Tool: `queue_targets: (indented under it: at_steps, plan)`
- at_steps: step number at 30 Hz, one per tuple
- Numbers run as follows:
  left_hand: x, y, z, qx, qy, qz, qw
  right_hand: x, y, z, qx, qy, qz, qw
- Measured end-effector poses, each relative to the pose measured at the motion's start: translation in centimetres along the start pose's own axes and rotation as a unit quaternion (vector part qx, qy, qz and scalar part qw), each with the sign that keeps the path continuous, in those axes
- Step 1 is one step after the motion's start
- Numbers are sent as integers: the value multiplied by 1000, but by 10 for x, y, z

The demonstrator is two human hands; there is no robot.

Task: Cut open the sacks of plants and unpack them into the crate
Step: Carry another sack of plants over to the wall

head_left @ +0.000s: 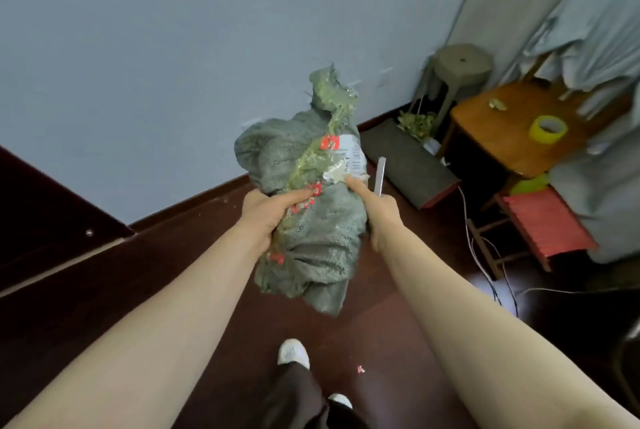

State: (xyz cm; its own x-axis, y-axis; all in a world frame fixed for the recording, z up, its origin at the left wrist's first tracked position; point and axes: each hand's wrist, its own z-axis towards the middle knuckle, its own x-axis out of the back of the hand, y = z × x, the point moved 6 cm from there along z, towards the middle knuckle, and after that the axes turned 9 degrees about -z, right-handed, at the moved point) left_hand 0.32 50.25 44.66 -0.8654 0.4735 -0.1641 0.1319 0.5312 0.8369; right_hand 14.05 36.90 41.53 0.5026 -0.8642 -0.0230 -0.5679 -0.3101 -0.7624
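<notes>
Soft, rather dim light, no hard shadows, one small glare on the dark floor (388,318) at right; everything slightly blurred, wall (138,48) lines bend near edges

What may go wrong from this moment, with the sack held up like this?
1. The right hand holds a bare blade upright beside the sack; a slip may cut the left hand, which grips the sack.
2. The sack hangs in the air unsupported, so cutting here would probably be unsteady.
</notes>
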Motion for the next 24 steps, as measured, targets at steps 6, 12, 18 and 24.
queue_targets:
  at_steps: [6,12,18,24]
  plan:
    - [-73,18,119,-2,51,34,998,43,-56,81,150,102,-12,983]
    - [-160,41,225,86,-2,3,996,24,-130,154,138,-8,-61,989]
    - [-254,63,308,229,-92,4,969,49,-204,238,164,16,-109,980]
    - [-354,72,372,281,-234,22,931,94,-249,333,141,72,-68,985]
